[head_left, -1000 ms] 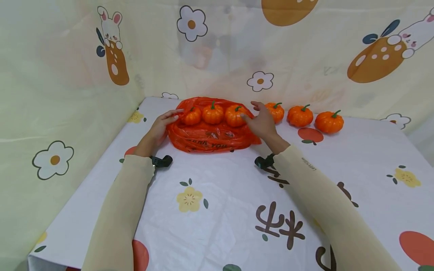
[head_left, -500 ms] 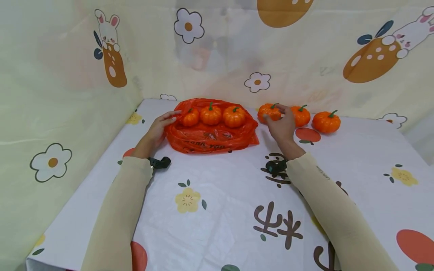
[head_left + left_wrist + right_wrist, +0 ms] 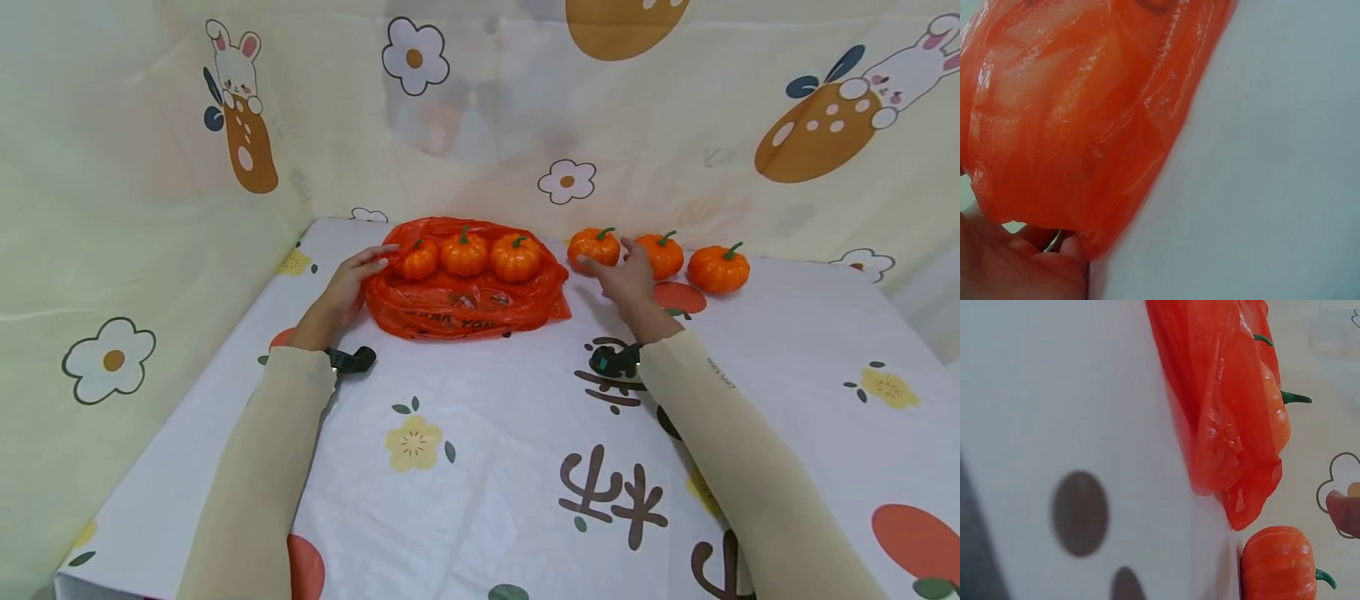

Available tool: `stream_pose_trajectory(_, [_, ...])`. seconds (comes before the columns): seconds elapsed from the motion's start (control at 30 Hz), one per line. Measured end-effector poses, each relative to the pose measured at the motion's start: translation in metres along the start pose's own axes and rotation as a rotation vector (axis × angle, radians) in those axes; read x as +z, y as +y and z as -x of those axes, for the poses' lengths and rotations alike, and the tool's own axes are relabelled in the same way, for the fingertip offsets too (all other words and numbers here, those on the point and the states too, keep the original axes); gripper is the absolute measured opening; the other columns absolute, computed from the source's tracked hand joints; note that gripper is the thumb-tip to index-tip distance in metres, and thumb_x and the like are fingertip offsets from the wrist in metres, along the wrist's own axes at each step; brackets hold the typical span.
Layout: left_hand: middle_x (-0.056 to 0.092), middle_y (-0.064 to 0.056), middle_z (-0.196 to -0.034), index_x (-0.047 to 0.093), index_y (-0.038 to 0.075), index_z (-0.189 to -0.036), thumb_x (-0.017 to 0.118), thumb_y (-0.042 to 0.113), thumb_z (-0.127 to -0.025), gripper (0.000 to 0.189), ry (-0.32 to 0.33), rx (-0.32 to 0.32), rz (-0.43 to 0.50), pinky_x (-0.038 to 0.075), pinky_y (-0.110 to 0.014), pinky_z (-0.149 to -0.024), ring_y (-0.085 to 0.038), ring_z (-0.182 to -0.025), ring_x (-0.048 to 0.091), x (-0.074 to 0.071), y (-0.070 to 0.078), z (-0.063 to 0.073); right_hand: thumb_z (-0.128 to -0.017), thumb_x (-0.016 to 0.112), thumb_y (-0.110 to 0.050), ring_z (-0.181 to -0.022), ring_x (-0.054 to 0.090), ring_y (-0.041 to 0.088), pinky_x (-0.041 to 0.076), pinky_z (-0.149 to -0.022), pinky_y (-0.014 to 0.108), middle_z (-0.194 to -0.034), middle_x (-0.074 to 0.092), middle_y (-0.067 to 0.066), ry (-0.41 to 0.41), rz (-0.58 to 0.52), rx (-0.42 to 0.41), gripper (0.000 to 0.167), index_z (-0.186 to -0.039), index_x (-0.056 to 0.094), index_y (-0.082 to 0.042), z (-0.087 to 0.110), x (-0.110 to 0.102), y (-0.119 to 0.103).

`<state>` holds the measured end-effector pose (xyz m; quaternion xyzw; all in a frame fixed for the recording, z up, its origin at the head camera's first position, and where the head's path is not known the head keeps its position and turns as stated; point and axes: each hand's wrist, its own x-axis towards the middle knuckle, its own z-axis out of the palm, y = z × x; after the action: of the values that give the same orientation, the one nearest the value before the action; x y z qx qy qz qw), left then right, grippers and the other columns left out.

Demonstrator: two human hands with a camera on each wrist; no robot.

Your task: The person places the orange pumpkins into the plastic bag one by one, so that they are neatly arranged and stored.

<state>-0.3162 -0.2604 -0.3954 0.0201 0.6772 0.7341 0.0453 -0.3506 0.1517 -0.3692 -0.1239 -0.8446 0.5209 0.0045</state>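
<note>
An open red plastic bag [image 3: 465, 300] with dark lettering lies at the back of the table, with three small orange pumpkins [image 3: 463, 255] in a row inside. My left hand [image 3: 345, 287] holds the bag's left edge; in the left wrist view some fingers are hidden behind the red plastic [image 3: 1072, 137]. Right of the bag stands a separate pumpkin [image 3: 588, 247] with a green stem. My right hand [image 3: 632, 282] is beside it, thumb near its front and fingers spread apart. A fingertip [image 3: 1346, 515] shows away from that pumpkin [image 3: 1279, 565] in the right wrist view.
Two more pumpkins stand in line to the right, a nearer pumpkin [image 3: 663, 257] partly behind my right hand and an outer pumpkin [image 3: 718, 269]. A printed white cloth covers the table [image 3: 487, 433]. A patterned curtain [image 3: 480, 125] rises directly behind the bag and pumpkins.
My right hand has left the bag's right side and moved right to the first loose pumpkin, then drawn slightly off it. My left hand has stayed at the bag's left edge.
</note>
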Motion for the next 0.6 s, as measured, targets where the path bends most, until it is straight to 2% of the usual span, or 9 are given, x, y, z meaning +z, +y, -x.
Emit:
stream_pose_trajectory(0.23, [0.038,-0.002,-0.155,0.053,0.012,-0.141,0.045,0.014,-0.102,0.039,0.006,-0.001,0.002,0.038,-0.038,-0.115,-0.022,-0.14,0.039,0.0,0.001,0.0,-0.09,0.07,-0.037,-0.147,0.028,0.033,0.05,-0.104,0.045,-0.166,0.011,0.012,-0.036,0.006,0.051,0.095,-0.159,0.007,-0.019,-0.008,0.002,-0.006])
stream_pose_trajectory(0.6, [0.037,-0.003,-0.156,0.054,0.014,-0.141,0.043,0.013,-0.102,0.04,0.012,-0.017,-0.005,0.035,-0.038,-0.117,-0.022,-0.142,0.037,0.002,0.004,0.002,-0.09,0.07,-0.034,-0.144,0.032,0.033,0.05,-0.105,0.045,-0.164,0.017,0.013,-0.055,0.022,0.044,0.095,-0.159,0.007,-0.021,-0.022,0.006,-0.009])
